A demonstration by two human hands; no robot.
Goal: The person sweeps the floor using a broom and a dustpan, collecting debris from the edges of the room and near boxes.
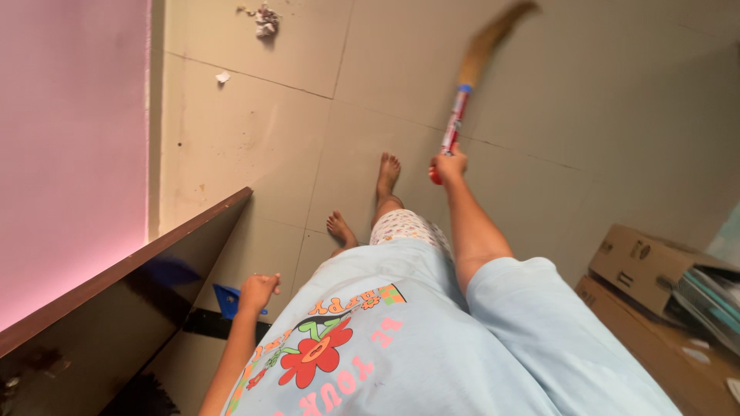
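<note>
Broom (470,69) gripped in right hand (450,164), bristles ahead

On the floor (586,100), the broom (470,73) reaches out ahead of the right hand (449,164), beyond the bare feet (388,171). A scrap heap (266,21) lies at the far left by the wall (73,154). The table (116,308) stands left, just beside the left hand (257,291); boxes (655,266) sit at the right edge.
</note>
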